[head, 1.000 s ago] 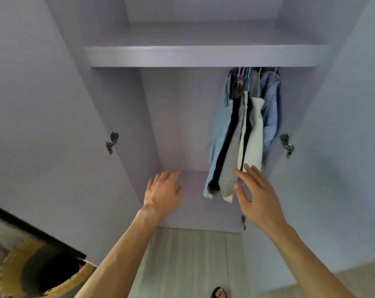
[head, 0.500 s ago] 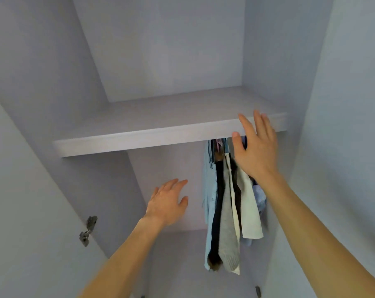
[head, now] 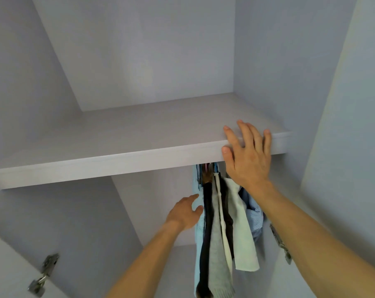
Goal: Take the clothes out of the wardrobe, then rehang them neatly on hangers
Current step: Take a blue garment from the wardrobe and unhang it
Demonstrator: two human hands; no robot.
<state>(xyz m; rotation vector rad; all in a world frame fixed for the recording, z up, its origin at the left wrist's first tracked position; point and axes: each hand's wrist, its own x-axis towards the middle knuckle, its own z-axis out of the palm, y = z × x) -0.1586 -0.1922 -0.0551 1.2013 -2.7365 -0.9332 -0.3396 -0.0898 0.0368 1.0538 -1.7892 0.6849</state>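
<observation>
wardrobe (head: 126, 61): pale lilac-grey panels, smooth and matt, seen from below looking up into the open interior
shelf (head: 109, 160): a flat board with a squared, faintly grained front edge, running across the full width
right hand (head: 249, 160): raised to the shelf's right end, fingers straight and spread over the front edge onto the top, thumb against the edge face, holding nothing
left hand (head: 184, 214): lower down, fingers loose and unclenched, index and thumb touching the pale blue knit (head: 198, 235), gripping nothing
clothes (head: 216, 244): a tight bunch hanging inside the wardrobe under the shelf's right half, between the 2 hands
layers, left to right: the pale blue knit with openwork stitching, a narrow black garment (head: 207, 222), a soft grey knit (head: 216, 261) with a ribbed hem, a smooth cream cloth (head: 243, 237), a finely striped blue shirt (head: 256, 218)
hangers (head: 207, 168): only coloured tops show just beneath the shelf, too crowded to count
left hinge (head: 43, 274): dull metal, on the left door panel
right hinge (head: 281, 241): dull metal, beside the right forearm
</observation>
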